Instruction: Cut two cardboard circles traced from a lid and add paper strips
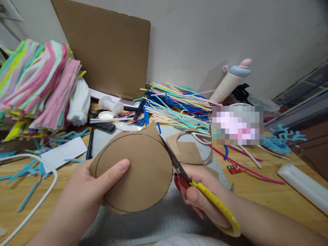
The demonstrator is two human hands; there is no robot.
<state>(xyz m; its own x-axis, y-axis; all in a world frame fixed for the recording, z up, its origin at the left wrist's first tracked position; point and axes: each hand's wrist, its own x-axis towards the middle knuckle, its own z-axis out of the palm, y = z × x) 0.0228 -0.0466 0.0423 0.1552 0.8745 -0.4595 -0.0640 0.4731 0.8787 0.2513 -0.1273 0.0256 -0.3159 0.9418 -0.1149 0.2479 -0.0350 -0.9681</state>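
Note:
A piece of brown cardboard (pixel 139 184) with a dark circle drawn on it is held up over the grey mat. My left hand (pixel 97 184) grips its left side, thumb flat on the face and the other fingers hidden behind. Yellow-handled scissors (pixel 205 189) are in my right hand (pixel 202 194), whose fingers wrap round the handles. The dark blades lie at the cardboard's right edge, along the drawn line. Along the right side the edge follows the line, while some waste cardboard still borders the circle at the top and lower left.
Bundles of coloured pipe cleaners (pixel 41 82) stand at the left, with more loose ones (pixel 176 102) at the back. Cardboard offcuts (pixel 188 152) lie on the cutting mat (pixel 164 222). A large cardboard sheet (pixel 110 48) leans on the wall. A white power strip (pixel 302 188) sits at the right.

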